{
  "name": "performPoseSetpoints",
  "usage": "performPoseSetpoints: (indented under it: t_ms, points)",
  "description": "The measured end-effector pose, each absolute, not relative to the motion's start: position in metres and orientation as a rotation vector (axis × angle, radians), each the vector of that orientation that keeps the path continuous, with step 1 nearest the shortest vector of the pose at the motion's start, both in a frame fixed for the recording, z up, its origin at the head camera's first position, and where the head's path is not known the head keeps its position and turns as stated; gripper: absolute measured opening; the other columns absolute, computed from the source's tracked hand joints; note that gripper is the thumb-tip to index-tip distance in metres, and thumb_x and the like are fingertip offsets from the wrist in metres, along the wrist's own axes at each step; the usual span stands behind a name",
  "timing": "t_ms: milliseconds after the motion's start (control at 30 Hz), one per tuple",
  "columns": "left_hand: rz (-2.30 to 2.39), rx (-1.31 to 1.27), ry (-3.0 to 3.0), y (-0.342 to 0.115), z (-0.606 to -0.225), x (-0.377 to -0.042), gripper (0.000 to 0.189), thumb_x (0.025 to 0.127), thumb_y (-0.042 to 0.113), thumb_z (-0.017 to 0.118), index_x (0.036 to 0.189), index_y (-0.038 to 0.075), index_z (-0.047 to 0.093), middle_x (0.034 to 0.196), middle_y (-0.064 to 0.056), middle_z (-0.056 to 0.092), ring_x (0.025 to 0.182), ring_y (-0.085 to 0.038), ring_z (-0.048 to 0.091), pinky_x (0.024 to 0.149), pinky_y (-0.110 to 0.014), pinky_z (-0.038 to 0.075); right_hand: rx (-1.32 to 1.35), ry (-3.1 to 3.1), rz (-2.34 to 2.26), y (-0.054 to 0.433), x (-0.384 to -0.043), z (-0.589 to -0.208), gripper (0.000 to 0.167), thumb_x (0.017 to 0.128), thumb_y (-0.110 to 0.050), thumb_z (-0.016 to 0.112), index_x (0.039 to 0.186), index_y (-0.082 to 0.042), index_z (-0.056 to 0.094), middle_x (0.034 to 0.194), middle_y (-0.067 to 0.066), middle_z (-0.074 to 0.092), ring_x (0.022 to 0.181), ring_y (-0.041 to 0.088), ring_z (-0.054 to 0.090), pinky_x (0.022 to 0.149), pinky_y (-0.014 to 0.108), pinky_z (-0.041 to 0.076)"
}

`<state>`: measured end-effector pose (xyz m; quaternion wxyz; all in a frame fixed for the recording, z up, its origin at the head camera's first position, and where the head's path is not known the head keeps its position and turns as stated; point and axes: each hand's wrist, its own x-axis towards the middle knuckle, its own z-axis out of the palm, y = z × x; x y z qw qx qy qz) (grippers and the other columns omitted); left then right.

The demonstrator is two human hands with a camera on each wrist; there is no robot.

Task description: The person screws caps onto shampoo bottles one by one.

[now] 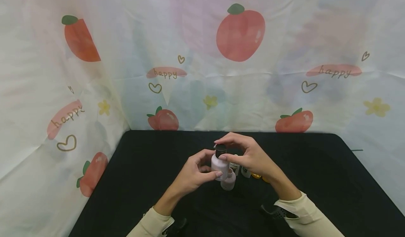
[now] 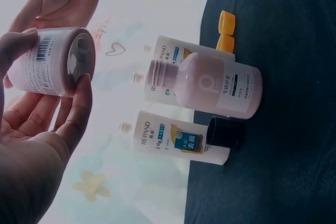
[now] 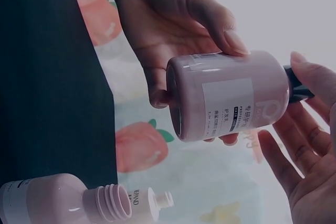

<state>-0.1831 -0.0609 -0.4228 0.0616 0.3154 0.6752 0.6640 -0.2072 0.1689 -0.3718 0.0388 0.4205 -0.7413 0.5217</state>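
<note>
Left hand (image 1: 197, 168) wrapped around the pink bottle (image 1: 219, 166), thumb on one side, a fingertip down at the base rim, and that looks like the steadying grip! Up top, right hand (image 1: 246, 152), thumb and fingers pinching the black cap (image 1: 220, 149): body held by one, cap by the other, a hold that would suit turning. Bottle's in the air above the black table (image 1: 148, 180), tipped slightly; whether the cap is threaded tight, can't tell. Contents? The pink wall gives nothing away.

Just beyond, a second pink bottle (image 2: 220, 85) stands upright, threaded neck bare, fill out of sight. Near it, a loose black cap (image 2: 226, 132), quite possibly its own. Then two white bottles (image 2: 176, 139), necks bare too, and alongside them two yellow caps (image 2: 227, 23), plausibly theirs, kept within easy reach!
</note>
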Motion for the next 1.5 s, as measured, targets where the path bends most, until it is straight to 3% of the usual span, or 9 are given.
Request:
performPoseSetpoints:
  t_ms: [367,933,1267,1500]
  points:
    - [1.984,0.954,2.084,-0.06,-0.423,-0.183,0.051,0.089,0.003,0.076,0.136,0.004,0.056,0.129,-0.014,0.063,0.11,-0.017,0.064,0.085,-0.031,0.059,1.353,-2.238,1.624,0.163,-0.207,-0.371,0.042,0.09,0.004,0.073,0.129,-0.011,0.065,0.118,0.005,0.069,0.104,0.02,0.067,0.091,0.033,0.057]
    - [1.986,0.955,2.098,-0.063,-0.423,-0.185,0.05,0.089,0.004,0.077,0.135,0.008,0.058,0.125,-0.013,0.064,0.11,-0.019,0.064,0.084,-0.034,0.06,1.339,-2.238,1.518,0.175,-0.207,-0.372,0.05,0.088,0.003,0.076,0.135,-0.013,0.065,0.121,0.002,0.068,0.111,0.019,0.067,0.092,0.031,0.056]
    - [1.987,0.945,2.094,-0.064,-0.424,-0.185,0.049,0.089,0.003,0.077,0.134,0.007,0.058,0.124,-0.014,0.064,0.11,-0.02,0.064,0.084,-0.035,0.06,1.285,-2.277,1.509,0.18,-0.207,-0.374,0.045,0.09,0.002,0.075,0.132,-0.012,0.067,0.122,0.0,0.068,0.11,0.018,0.066,0.094,0.03,0.055]
    - [1.987,0.941,2.09,-0.066,-0.424,-0.185,0.05,0.089,0.003,0.077,0.135,0.007,0.058,0.125,-0.014,0.064,0.11,-0.02,0.064,0.084,-0.034,0.06,1.334,-2.165,1.488,0.18,-0.207,-0.373,0.044,0.086,0.008,0.075,0.127,-0.008,0.069,0.117,0.005,0.069,0.103,0.021,0.064,0.085,0.027,0.055]
